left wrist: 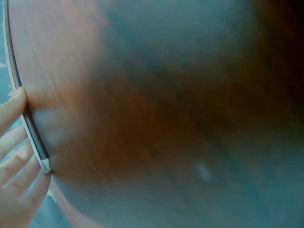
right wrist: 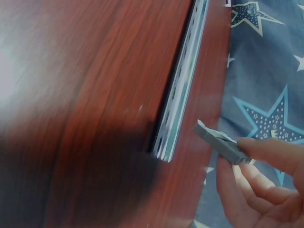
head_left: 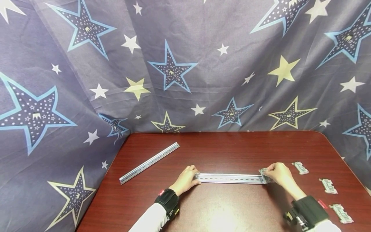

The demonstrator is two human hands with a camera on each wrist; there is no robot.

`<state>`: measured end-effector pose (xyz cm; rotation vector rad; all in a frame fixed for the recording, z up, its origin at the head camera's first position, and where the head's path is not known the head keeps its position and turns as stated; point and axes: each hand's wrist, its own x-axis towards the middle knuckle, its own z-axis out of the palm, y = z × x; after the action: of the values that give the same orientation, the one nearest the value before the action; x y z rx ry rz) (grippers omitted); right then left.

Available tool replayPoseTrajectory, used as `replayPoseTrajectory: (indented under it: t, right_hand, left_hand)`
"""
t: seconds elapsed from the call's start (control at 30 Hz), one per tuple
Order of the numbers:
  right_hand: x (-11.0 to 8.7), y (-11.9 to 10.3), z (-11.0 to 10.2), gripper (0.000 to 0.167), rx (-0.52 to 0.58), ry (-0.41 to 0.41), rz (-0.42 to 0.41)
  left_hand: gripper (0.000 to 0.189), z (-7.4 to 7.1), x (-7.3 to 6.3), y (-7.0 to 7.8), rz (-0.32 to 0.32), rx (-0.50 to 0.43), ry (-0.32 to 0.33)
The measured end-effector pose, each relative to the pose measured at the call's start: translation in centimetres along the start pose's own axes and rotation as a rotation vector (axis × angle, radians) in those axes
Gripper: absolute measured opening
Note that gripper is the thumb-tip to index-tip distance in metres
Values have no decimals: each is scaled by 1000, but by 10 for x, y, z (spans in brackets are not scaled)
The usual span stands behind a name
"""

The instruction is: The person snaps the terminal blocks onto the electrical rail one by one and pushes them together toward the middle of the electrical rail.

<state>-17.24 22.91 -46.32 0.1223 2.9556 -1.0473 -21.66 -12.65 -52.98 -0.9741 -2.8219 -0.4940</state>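
Observation:
A slotted metal DIN rail (head_left: pixel 229 178) lies crosswise on the table in the head view. At its left end, my left hand (head_left: pixel 186 180) grips it, thumb on the near edge and fingers on the far side; the left wrist view shows the thumb and fingers of this hand (left wrist: pixel 19 175) at the rail (left wrist: pixel 35 135). My right hand (head_left: pixel 280 176) pinches a grey terminal block (head_left: pixel 263 172) over the rail's right end. In the right wrist view, this terminal block (right wrist: pixel 222 145) sits between thumb and fingers, tilted, with a visible gap to the rail (right wrist: pixel 178 95).
A second DIN rail (head_left: pixel 149 163) lies slanted at the back left of the table (head_left: pixel 232 151). On the right side are three more terminal blocks, one farther back (head_left: pixel 300 168), a middle block (head_left: pixel 328 186) and a near block (head_left: pixel 342 213). Star-patterned cloth (head_left: pixel 185 106) hangs behind the table.

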Motion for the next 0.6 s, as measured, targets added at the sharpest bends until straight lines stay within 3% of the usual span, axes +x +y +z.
replayPoseTrajectory:
  t: [0.6]
  right_hand:
    - [7, -48, 33, 8, 34, -7, -39]
  left_hand:
    - [32, -1, -1, 2, 1, 6, 5]
